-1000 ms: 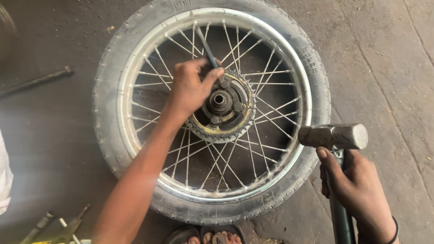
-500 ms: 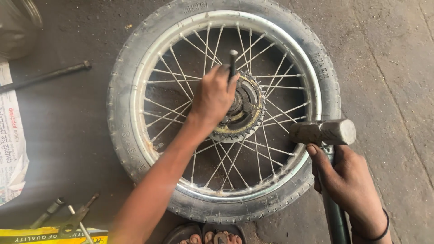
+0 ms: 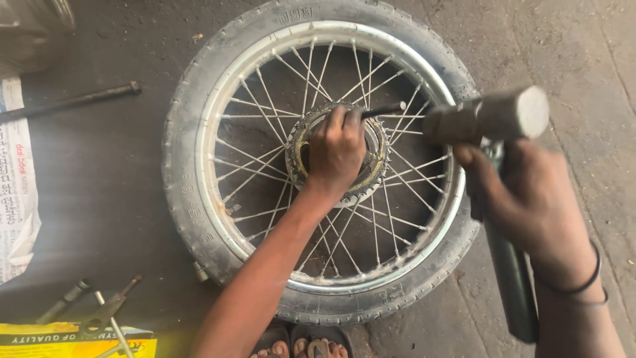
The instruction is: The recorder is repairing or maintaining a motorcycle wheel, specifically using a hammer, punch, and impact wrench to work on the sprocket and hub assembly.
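Head view: spoked wheel (image 3: 199,192) flat on concrete floor (image 3: 106,199), sprocket hub (image 3: 377,166) at its centre
Doing it well: likely keep the punch (image 3: 384,111) steady and strike squarely
Left hand (image 3: 336,154): fingers closed around the thin punch, resting on the hub
Right hand (image 3: 530,199): fist closed on the hammer (image 3: 487,119), raised beside the rim

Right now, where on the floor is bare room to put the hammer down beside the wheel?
Bare concrete lies right of the spoked wheel with the black tyre, toward the upper right corner, and between the tyre and the long dark metal rod. The lower left is crowded with small hand tools, a yellow box and newspaper.
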